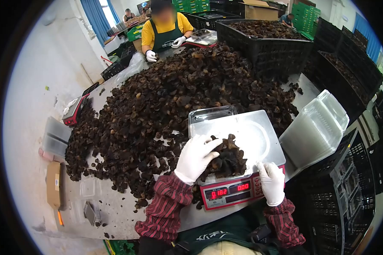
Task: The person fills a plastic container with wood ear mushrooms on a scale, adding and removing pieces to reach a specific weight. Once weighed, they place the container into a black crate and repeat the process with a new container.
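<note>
Both my hands wear white gloves. My left hand [195, 159] is closed at the left side of a heap of dark wood ear mushrooms [230, 161], with pieces between thumb and fingers. The heap lies in a clear plastic box on the silver pan of a red-and-white scale [257, 127]. Behind it, the box's clear lid [210, 114] stands over the pan's far left corner. At the scale's right front corner rests my right hand [271, 183], fingers slightly apart, beside the button panel. The red display [229, 191] reads 0.182 and 0.00.
A large pile of wood ears [157, 106] covers the table beyond the scale. Stacked clear boxes [317, 125] lean at right, above black crates [344, 199]. A person in yellow [166, 32] works across the pile. Another scale [75, 110] stands at left.
</note>
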{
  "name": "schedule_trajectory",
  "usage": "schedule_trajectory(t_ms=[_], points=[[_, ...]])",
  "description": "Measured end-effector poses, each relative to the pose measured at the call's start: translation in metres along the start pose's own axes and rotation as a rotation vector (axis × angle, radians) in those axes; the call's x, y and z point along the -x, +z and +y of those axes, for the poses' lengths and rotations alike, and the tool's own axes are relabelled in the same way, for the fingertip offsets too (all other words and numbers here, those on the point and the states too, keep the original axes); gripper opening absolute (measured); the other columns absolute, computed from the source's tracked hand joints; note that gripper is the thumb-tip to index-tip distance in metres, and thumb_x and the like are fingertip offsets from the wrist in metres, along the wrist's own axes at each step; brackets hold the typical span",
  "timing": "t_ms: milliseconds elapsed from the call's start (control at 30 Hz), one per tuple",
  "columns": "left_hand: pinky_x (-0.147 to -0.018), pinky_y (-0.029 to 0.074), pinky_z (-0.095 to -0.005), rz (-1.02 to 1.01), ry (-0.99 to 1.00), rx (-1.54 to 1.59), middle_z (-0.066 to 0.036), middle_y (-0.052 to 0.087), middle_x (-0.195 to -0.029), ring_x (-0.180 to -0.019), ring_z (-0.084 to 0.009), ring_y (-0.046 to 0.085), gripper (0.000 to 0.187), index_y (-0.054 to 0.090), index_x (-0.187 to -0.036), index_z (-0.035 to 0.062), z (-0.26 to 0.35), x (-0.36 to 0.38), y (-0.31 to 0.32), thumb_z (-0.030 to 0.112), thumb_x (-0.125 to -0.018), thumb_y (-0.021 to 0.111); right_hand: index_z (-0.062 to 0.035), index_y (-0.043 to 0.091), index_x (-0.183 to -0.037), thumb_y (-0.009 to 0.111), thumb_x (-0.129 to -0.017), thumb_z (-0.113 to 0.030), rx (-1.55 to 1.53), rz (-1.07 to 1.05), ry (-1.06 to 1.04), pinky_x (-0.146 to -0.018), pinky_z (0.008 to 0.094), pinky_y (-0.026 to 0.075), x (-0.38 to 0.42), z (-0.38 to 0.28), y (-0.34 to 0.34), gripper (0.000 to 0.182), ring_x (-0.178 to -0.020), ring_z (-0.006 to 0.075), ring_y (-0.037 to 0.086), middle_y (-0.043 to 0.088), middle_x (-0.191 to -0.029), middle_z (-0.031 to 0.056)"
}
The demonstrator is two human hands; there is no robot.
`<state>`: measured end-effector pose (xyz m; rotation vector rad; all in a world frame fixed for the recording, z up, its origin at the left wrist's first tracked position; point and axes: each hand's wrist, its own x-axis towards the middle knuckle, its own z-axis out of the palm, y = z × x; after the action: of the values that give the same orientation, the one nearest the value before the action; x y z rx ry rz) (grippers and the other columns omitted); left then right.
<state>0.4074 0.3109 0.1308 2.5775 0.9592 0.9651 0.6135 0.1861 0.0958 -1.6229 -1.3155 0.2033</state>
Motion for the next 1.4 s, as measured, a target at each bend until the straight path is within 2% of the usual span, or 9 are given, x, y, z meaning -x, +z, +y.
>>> schedule_trajectory(t_ms=[200, 333, 633, 767, 900, 1033, 1100, 1267, 1400], points=[[-0.076, 0.047, -0.0328, 0.0, -0.083, 0.132, -0.007, 0.062, -0.087, -0.086, -0.0244, 0.058, 0.019, 0.066, -0.091, 0.0072, -0.01, -0.006, 0.004, 0.009, -0.073, 0.068, 0.0013, 0.063, -0.08, 0.064, -0.084, -0.007, 0.006, 0.002, -0.01, -0.058, 0.0275, 0.045, 0.0, 0.002, -0.006, 0.01, -0.06, 0.0179, 0.058, 0.061, -0.069, 0.0102], [-0.066, 0.044, -0.0212, 0.108, -0.366, 0.465, -0.003, 0.063, -0.09, -0.073, -0.0075, 0.054, 0.023, 0.068, -0.098, 0.0047, 0.0, 0.003, -0.019, 0.0, -0.076, 0.067, 0.001, 0.064, -0.08, 0.064, -0.084, -0.007, -0.018, 0.027, -0.019, -0.059, 0.0274, 0.045, 0.001, 0.006, -0.005, 0.01, -0.06, 0.018, 0.058, 0.061, -0.069, 0.0099], [-0.088, 0.046, -0.0255, 0.542, -0.471, 0.563, -0.008, 0.061, -0.113, -0.1, -0.0134, 0.057, 0.022, 0.062, -0.103, 0.0008, -0.02, 0.07, -0.057, -0.007, -0.083, 0.06, 0.0022, 0.064, -0.081, 0.064, -0.084, -0.006, -0.046, 0.01, 0.014, -0.059, 0.0273, 0.045, 0.0, 0.006, -0.005, 0.009, -0.06, 0.0169, 0.057, 0.06, -0.068, 0.0101], [-0.079, 0.049, -0.0244, 0.671, -0.402, 0.34, -0.01, 0.06, -0.112, -0.096, -0.0142, 0.059, 0.025, 0.062, -0.101, 0.0009, -0.008, 0.07, -0.059, -0.01, -0.079, 0.063, 0.003, 0.064, -0.084, 0.064, -0.084, -0.006, -0.044, 0.002, -0.019, -0.058, 0.0263, 0.045, 0.001, 0.006, -0.003, 0.009, -0.059, 0.0162, 0.055, 0.06, -0.069, 0.0102], [-0.088, 0.048, -0.0328, 0.401, -0.081, 0.113, -0.014, 0.061, -0.109, -0.103, -0.0266, 0.059, 0.029, 0.066, -0.099, 0.0045, 0.014, 0.05, -0.028, -0.005, -0.071, 0.07, 0.0026, 0.063, -0.082, 0.064, -0.084, -0.006, -0.038, -0.003, -0.025, -0.056, 0.0276, 0.043, 0.003, -0.001, 0.001, 0.009, -0.058, 0.0168, 0.054, 0.058, -0.067, 0.0099], [-0.101, 0.033, -0.0427, -0.136, 0.064, 0.012, -0.011, 0.054, -0.123, -0.119, -0.0308, 0.046, 0.039, 0.063, -0.107, 0.0085, 0.014, 0.036, -0.003, 0.026, -0.073, 0.071, 0.0023, 0.061, -0.081, 0.064, -0.085, -0.008, -0.024, -0.005, -0.062, -0.054, 0.0286, 0.041, 0.005, 0.004, 0.003, 0.012, -0.057, 0.0177, 0.053, 0.055, -0.066, 0.0092], [-0.098, 0.034, -0.042, -0.156, 0.058, -0.046, -0.011, 0.053, -0.12, -0.115, -0.0296, 0.047, 0.041, 0.062, -0.108, 0.0097, 0.009, 0.027, 0.001, 0.031, -0.074, 0.069, 0.0026, 0.062, -0.082, 0.062, -0.088, -0.014, 0.025, 0.01, -0.125, -0.052, 0.0287, 0.041, 0.006, 0.013, 0.008, 0.017, -0.054, 0.0154, 0.052, 0.055, -0.063, 0.0082], [-0.097, 0.032, -0.0394, -0.198, 0.03, -0.098, -0.009, 0.053, -0.118, -0.113, -0.0274, 0.045, 0.046, 0.061, -0.111, 0.0136, 0.02, 0.01, 0.012, 0.037, -0.073, 0.069, 0.0018, 0.062, -0.085, 0.058, -0.091, -0.029, -0.067, -0.308, 0.233, -0.046, 0.0257, 0.04, 0.006, 0.013, 0.016, 0.032, -0.047, 0.0084, 0.049, 0.056, -0.056, 0.0052], [-0.088, 0.044, -0.0372, 0.205, -0.074, 0.129, -0.012, 0.059, -0.107, -0.102, -0.029, 0.054, 0.039, 0.061, -0.111, 0.0069, 0.004, 0.007, -0.002, 0.014, -0.074, 0.07, 0.0012, 0.061, -0.079, 0.057, -0.092, -0.029, -0.235, -0.418, 0.501, -0.044, 0.0229, 0.038, -0.002, 0.004, 0.008, 0.033, -0.045, 0.0065, 0.047, 0.054, -0.053, 0.0019]])
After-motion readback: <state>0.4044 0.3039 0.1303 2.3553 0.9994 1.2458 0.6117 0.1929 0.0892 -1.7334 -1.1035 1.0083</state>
